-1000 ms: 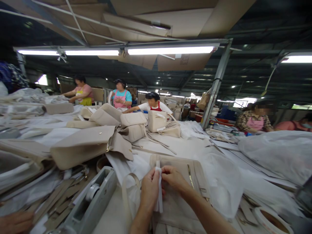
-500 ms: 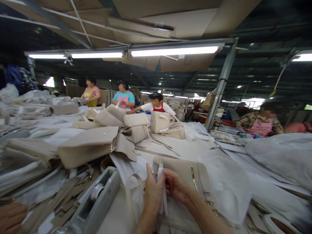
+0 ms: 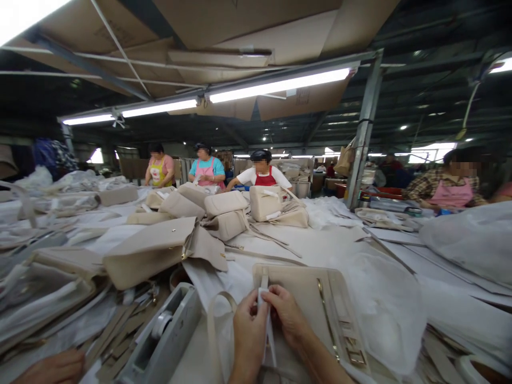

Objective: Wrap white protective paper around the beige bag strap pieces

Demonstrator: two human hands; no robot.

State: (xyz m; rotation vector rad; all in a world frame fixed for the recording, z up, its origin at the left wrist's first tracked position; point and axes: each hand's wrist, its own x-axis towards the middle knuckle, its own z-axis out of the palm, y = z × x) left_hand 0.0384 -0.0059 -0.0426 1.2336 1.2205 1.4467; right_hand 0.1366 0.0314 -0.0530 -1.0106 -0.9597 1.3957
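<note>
A beige handbag point(image 3: 306, 298) lies flat in front of me, with a gold zipper point(image 3: 326, 306) on its right half. Over it runs a narrow beige strap point(image 3: 264, 278) with white wrapping strip point(image 3: 270, 341) around and below it. My left hand point(image 3: 248, 328) pinches the wrapping from the left, fingers closed. From the right, my right hand point(image 3: 287, 314) presses thumb and fingers on the same white strip. Both hands' fingertips nearly meet there. A loop of beige strap point(image 3: 212, 330) stands just left of my left hand.
A grey tape dispenser point(image 3: 164, 330) stands on the left, near another person's hand point(image 3: 54, 368). Beige bags point(image 3: 150, 253) pile up beyond it. Clear plastic point(image 3: 384, 309) lies at right. Several co-workers stand across the table; a metal post point(image 3: 362, 133) rises at back right.
My left thumb, upright before, is now bent down onto the white strip. My right hand stays at the strip. The other person's hand at lower left has moved right, and the view has shifted slightly.
</note>
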